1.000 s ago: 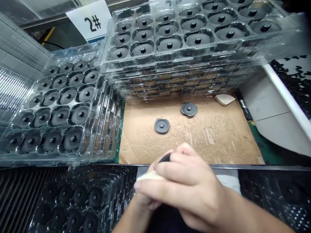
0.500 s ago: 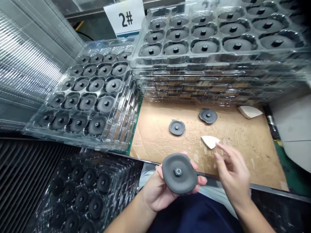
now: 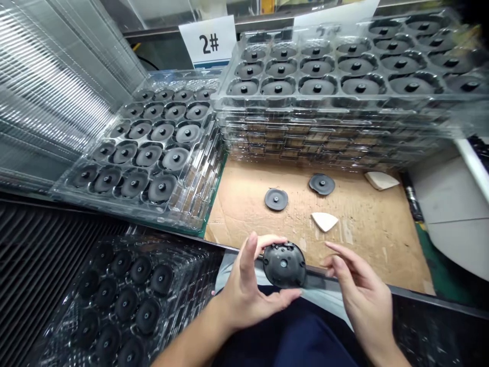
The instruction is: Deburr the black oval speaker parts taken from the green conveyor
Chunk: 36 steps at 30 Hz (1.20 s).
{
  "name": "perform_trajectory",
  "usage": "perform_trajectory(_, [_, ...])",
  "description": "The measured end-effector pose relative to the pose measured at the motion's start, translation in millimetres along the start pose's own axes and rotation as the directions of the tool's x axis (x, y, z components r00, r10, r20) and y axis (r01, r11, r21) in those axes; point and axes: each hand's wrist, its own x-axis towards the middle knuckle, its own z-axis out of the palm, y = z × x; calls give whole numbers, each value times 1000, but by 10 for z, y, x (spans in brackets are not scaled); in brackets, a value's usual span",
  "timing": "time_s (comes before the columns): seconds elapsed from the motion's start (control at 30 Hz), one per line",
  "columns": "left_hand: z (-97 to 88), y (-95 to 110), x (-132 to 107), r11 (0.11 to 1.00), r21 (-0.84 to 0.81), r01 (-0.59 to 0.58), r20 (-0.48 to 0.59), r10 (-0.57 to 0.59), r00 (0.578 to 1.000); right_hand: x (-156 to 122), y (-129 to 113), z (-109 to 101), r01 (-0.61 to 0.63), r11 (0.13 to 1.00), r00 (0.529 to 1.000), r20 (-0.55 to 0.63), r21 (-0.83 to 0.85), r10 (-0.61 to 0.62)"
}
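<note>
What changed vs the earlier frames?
The left hand has turned the dark disc over, its back now showing instead of the smooth face with the central nut. The white wedge was let go and lies on the cardboard; the right hand is open beside the disc. Both loose discs stayed put.

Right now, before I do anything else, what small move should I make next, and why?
I'd probably bring your right hand in to steady the edge of the dark disc, since only your left hand is holding it and your empty right fingers are already just beside it.
</note>
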Motion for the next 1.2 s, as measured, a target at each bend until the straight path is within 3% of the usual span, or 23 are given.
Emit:
perform_trajectory(0.13, [-4, 79, -101, 1000, -10, 27, 25, -26, 999, -130, -128, -45, -93, 975, 995, 44, 199, 86])
perform_trajectory(0.23, [-17, 154, -193, 997, -47, 57, 24, -56, 998, -168, -289, -109, -23, 979, 998, 66, 202, 10])
perform_trajectory(0.33, [-43, 242, -279, 991, -115, 69, 32, -66, 997, -156, -524, -160, 66, 976, 968, 226, 206, -113])
perform_trajectory(0.4, [-62, 305, -335, 981, -173, 93, 30, -89, 996, -147, -670, -167, 72, 964, 900, 400, 254, -173])
perform_trajectory(0.5, [-84, 400, -420, 954, -242, 180, 44, -174, 984, -147, -811, -155, -62, 947, 754, 636, 315, -162])
perform_trajectory(0.6, [-93, 480, -506, 924, -284, 254, 93, -237, 967, -153, -876, -149, -229, 911, 630, 766, 342, -130])
perform_trajectory(0.7, [-94, 531, -582, 915, -308, 259, 121, -232, 965, -166, -912, -147, -303, 883, 558, 817, 360, -142])
perform_trajectory(0.93, [-115, 573, -686, 911, -316, 264, 142, -229, 963, -221, -959, -130, -341, 864, 506, 847, 371, -164])
perform_trajectory(1.1, [-107, 562, -690, 897, -355, 264, 153, -223, 963, -226, -970, -143, -351, 858, 516, 842, 376, -158])
perform_trajectory(1.2, [-95, 539, -668, 868, -377, 323, 199, -264, 944, -224, -962, -150, -396, 841, 493, 858, 369, -144])
